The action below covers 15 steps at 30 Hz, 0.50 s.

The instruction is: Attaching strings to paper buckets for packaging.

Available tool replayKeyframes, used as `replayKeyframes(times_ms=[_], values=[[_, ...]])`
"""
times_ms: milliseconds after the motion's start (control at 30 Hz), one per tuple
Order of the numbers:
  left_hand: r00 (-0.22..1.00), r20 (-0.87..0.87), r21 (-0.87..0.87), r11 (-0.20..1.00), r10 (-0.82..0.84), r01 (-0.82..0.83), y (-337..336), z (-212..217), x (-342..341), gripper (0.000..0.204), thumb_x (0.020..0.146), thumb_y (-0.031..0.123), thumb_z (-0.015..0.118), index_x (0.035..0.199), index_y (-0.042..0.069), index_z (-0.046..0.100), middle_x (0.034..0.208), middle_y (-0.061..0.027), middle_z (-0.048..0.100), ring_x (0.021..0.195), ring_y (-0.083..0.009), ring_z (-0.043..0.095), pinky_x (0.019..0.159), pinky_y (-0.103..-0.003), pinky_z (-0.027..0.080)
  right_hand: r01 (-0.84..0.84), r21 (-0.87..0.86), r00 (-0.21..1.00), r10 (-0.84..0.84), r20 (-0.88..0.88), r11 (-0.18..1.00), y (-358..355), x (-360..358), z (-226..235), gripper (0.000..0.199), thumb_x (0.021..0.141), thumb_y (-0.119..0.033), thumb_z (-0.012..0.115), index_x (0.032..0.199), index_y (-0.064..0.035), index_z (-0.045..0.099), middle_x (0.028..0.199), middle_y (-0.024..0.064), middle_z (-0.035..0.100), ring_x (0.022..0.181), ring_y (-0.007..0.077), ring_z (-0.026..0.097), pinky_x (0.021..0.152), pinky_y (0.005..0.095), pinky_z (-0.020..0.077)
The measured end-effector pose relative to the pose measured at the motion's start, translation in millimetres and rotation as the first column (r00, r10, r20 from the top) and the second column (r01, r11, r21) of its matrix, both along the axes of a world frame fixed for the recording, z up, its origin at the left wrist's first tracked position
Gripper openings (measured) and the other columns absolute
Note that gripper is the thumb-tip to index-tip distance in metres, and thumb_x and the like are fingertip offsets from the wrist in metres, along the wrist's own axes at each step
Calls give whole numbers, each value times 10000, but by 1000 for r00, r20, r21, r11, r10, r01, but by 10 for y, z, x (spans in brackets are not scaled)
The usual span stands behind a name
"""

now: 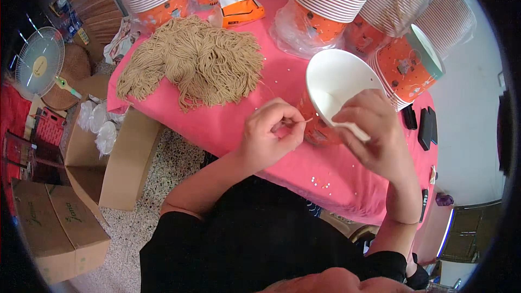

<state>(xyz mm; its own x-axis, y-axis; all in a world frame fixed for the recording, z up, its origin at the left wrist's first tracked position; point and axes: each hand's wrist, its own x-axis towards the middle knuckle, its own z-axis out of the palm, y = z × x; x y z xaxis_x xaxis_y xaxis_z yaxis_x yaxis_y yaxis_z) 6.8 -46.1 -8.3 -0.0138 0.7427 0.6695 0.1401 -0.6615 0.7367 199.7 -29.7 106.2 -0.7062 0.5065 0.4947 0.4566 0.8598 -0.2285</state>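
My left hand point(269, 133) is closest to me, above the near edge of the worktop point(228, 125), which has a pink cloth on it. The grip of this hand is together: thumb and forefinger pinch the end of a thin beige string point(302, 123), and the string points to the right, toward the cup.

Just beside it, my right hand point(370, 130) has its grip clamped on the rim of a paper cup point(334, 84). The thumb is inside the white wall and the other fingers are outside, on the orange side. The cup is tilted, with its open mouth turned up toward me, and its orange side seems to rest on the cloth between my two hands.

Some small white beads point(320, 183) lie scattered on the cloth near my edge.

Farther, on the left part of the worktop, is a big heap of beige strings point(195, 62). Behind it stands an orange tissue box point(241, 11). At the far side and on the right are several tall stacks of paper cups point(336, 0), some wrapped in clear plastic.

On the floor to my left stand cardboard boxes point(59, 228), and farther a white fan point(39, 61).
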Motion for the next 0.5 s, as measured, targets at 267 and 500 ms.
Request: replayKeyframes(times_ms=[267, 500], values=[[995, -72, 118, 991, 76, -67, 109, -57, 87, 159, 714, -63, 685, 796, 36, 591, 741, -1, 545, 545, -26, 432, 469, -188, 349, 43, -166, 997, -31, 75, 985, 174, 49, -59, 60, 780, -62, 665, 802, -32, 618, 741, 98, 592, 760, 292, 583, 732, 390, 432], [989, -115, 100, 991, 97, -85, 121, 0, 95, 178, 720, -34, 703, 806, 37, 564, 731, -47, 577, 573, -122, 622, 485, -236, 490, 44, -167, 993, -25, 111, 985, 203, 32, -55, 75, 762, -35, 677, 818, -21, 628, 762, 105, 603, 772, 290, 583, 727, 387, 441]])
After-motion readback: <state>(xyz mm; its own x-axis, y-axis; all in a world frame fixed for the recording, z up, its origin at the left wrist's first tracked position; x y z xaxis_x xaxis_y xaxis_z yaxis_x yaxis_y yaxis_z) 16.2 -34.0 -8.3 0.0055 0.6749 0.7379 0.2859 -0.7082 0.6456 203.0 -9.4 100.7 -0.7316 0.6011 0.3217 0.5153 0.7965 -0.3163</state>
